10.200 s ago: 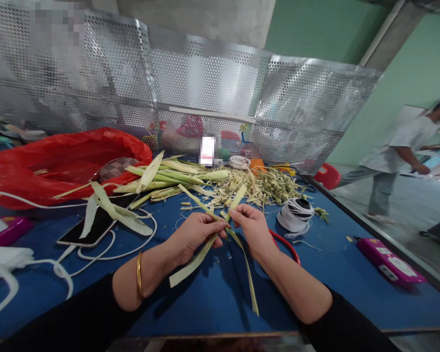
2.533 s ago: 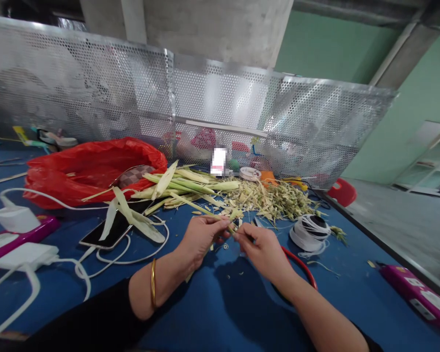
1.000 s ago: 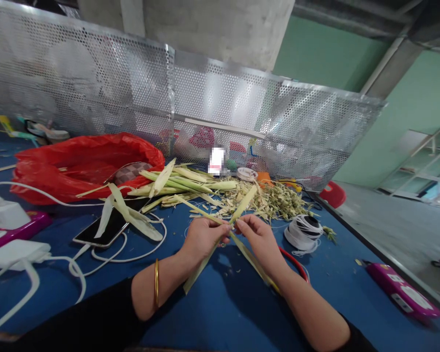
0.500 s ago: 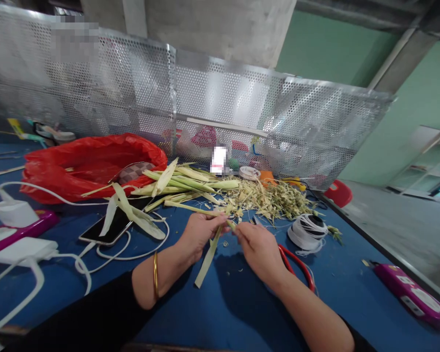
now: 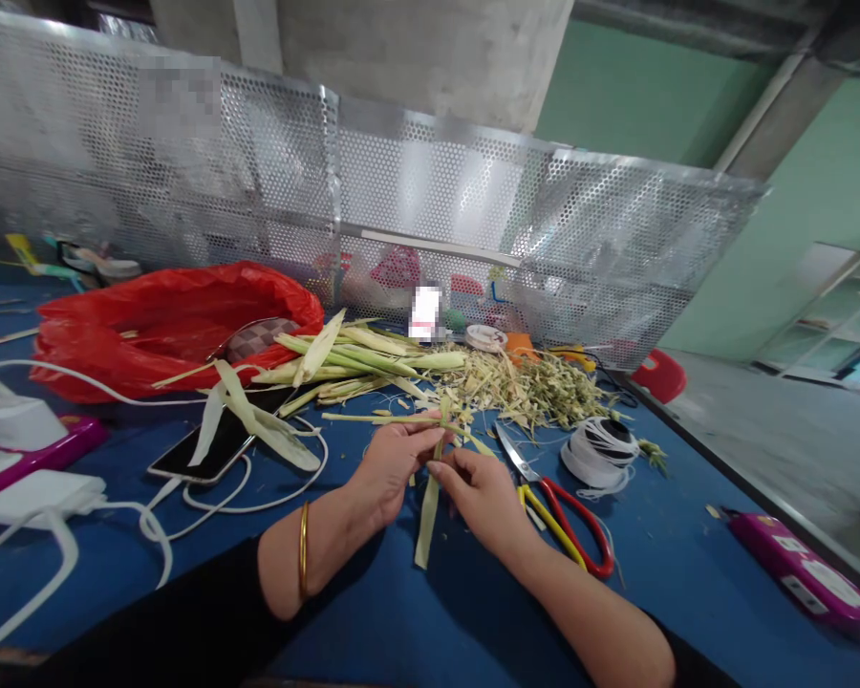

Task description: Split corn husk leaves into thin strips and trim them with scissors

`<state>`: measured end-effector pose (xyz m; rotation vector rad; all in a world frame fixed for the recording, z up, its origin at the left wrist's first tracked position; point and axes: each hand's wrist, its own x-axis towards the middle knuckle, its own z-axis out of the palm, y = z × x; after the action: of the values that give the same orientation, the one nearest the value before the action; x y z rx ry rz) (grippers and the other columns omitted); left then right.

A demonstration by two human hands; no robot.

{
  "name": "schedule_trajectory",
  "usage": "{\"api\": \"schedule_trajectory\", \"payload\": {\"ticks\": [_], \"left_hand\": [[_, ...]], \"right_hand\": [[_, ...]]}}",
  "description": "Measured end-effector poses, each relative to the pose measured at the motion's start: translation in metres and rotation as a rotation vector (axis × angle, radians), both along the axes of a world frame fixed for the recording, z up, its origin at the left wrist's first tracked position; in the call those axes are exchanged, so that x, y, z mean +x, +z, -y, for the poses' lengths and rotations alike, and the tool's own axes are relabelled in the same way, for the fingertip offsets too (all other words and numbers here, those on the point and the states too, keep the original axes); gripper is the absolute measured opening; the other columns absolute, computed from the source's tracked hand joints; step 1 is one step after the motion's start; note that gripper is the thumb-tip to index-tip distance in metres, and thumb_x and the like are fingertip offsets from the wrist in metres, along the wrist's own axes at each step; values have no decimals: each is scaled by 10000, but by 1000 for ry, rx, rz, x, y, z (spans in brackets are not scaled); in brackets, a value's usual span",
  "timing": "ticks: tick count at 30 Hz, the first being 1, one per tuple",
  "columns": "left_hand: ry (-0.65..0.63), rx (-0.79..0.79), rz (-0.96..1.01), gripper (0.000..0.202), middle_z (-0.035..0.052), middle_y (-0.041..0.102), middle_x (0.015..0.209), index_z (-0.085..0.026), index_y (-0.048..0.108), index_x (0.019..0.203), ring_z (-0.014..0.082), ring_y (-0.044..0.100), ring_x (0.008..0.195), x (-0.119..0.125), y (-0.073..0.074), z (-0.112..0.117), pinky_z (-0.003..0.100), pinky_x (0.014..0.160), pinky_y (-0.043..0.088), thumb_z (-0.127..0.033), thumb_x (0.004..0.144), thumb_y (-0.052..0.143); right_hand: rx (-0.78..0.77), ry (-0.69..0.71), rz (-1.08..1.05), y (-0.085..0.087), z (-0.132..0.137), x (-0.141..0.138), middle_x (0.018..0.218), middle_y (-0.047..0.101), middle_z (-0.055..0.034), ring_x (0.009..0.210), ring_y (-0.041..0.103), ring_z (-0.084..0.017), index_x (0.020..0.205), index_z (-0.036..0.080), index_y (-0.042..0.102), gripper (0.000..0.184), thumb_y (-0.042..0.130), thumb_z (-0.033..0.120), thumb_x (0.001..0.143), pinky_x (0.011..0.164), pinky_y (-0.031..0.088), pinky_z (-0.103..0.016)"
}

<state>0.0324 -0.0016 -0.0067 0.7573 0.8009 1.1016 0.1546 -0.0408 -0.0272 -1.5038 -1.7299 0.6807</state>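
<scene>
Close together above the blue table, my left hand (image 5: 391, 468) and my right hand (image 5: 483, 492) hold pale green husk strips that look like corn husk. The left thumb and fingers pinch where the strips cross. From that crossing a thin strip (image 5: 362, 418) points left, and another end (image 5: 483, 444) sticks out to the right. A flat husk strip (image 5: 427, 526) hangs down, with the right fingers closed on its upper part. Fingertips partly hide the crossing. Just right of my right hand lie red-handled scissors (image 5: 580, 521) and a yellow-handled tool (image 5: 555, 526).
Loose husks (image 5: 358, 358) and a heap of dry shavings (image 5: 508, 382) lie behind the hands. Left are a red plastic bag (image 5: 115, 330), a phone (image 5: 222, 444) under a husk, and white cables (image 5: 72, 545). White cord (image 5: 594, 459) and a purple power strip (image 5: 803, 569) lie right.
My right hand has shifted down and left from the right-hand strip end to the hanging strip, which swings more upright. The scissors and yellow handles show more.
</scene>
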Motion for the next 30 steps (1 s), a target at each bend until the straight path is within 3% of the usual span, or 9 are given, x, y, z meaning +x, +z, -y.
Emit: {"api": "schedule_trajectory", "payload": {"ticks": [3, 10, 12, 15, 19, 23, 25, 30], "left_hand": [[12, -6, -2, 257, 69, 730, 752, -112, 698, 795, 161, 671, 743, 2, -2, 1, 240, 708, 498, -118, 547, 767], [130, 32, -69, 235, 53, 725, 742, -120, 678, 756, 153, 673, 706, 2, -5, -1, 250, 711, 515, -85, 537, 755], [136, 29, -63, 240, 51, 726, 750, -128, 673, 773, 168, 680, 715, 1, -4, -1, 275, 726, 526, -99, 548, 750], [128, 59, -76, 252, 49, 732, 756, -141, 680, 832, 190, 686, 749, 0, 0, 1, 302, 750, 528, -129, 585, 726], [33, 257, -246, 263, 55, 746, 923, -177, 727, 906, 212, 672, 889, 0, 6, 7, 295, 803, 508, -144, 659, 644], [-83, 529, -400, 217, 29, 744, 954, -210, 764, 872, 219, 650, 955, -3, 11, 9, 277, 852, 477, -198, 740, 592], [-149, 547, -361, 215, 34, 745, 932, -207, 764, 890, 225, 648, 943, -7, 13, 7, 285, 850, 477, -225, 753, 599], [-348, 417, -176, 316, 81, 711, 1068, -187, 730, 1034, 238, 617, 1016, -16, 19, 1, 308, 856, 476, -215, 742, 612]], "right_hand": [[-88, 27, -134, -1, -3, -1, 439, 429, 59, 410, 392, -96, 549, 212, 404, 329, 492, 343, 838, 464, 303, -231], [-74, 96, -273, 1, -1, 2, 503, 313, 71, 487, 301, -90, 535, 210, 355, 289, 505, 286, 771, 480, 236, -234], [-82, 69, -333, 2, -1, 0, 521, 336, 69, 504, 320, -93, 557, 203, 402, 264, 536, 296, 764, 497, 261, -233], [-136, 45, -544, 6, 0, -3, 625, 495, 40, 575, 456, -113, 699, 188, 541, 210, 630, 374, 740, 572, 371, -240], [-244, -6, -843, 13, 0, 0, 810, 630, -12, 646, 595, -145, 863, 182, 601, 353, 732, 445, 668, 655, 462, -275], [-145, -78, -898, 16, -3, 8, 657, 605, 18, 554, 570, -120, 758, 167, 596, 290, 762, 376, 644, 594, 446, -251], [-50, -61, -862, 16, -3, 12, 612, 578, 37, 508, 533, -101, 739, 170, 593, 250, 746, 355, 669, 564, 427, -243], [43, 19, -761, 24, -2, 22, 620, 584, 40, 484, 516, -88, 797, 174, 596, 177, 692, 314, 745, 542, 410, -240]]}}
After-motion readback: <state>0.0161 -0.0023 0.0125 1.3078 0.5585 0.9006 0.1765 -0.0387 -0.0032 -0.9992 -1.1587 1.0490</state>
